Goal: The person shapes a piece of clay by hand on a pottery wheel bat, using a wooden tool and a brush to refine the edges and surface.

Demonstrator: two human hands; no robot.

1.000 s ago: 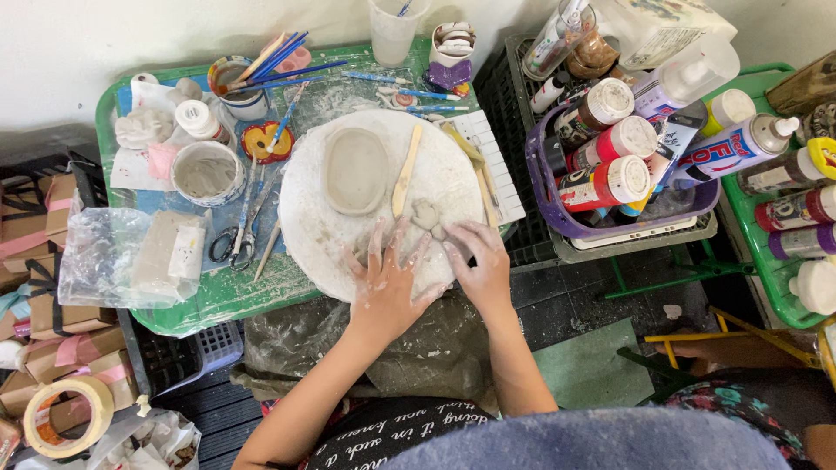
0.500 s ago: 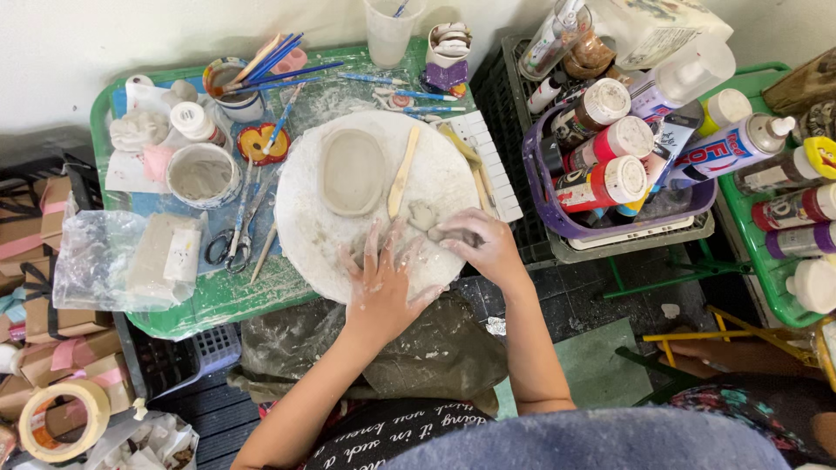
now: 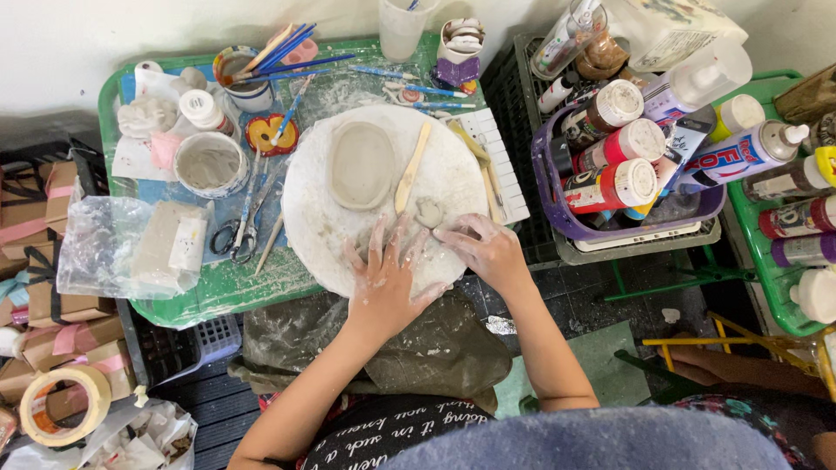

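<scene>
My left hand (image 3: 383, 274) lies flat with fingers spread on the near part of a round white board (image 3: 309, 218), dusted with clay. My right hand (image 3: 486, 248) rests beside it on the board's near right edge, fingers bent, fingertips just below a small grey clay lump (image 3: 427, 211). Neither hand visibly holds anything. An oval grey clay slab (image 3: 361, 164) lies on the far part of the board. A wooden modelling tool (image 3: 412, 167) lies to the right of the slab.
The board sits on a green tray table (image 3: 218, 292). On it are scissors (image 3: 235, 235), a bowl of grey slip (image 3: 209, 164), a cup of brushes (image 3: 248, 74) and bagged clay (image 3: 131, 248). A purple basket of paint bottles (image 3: 627, 165) stands right; a tape roll (image 3: 61, 405) lies lower left.
Both hands have slid slightly farther onto the board. The right hand's fingers have bent and turned toward the small clay lump. The slab and tool have not moved.
</scene>
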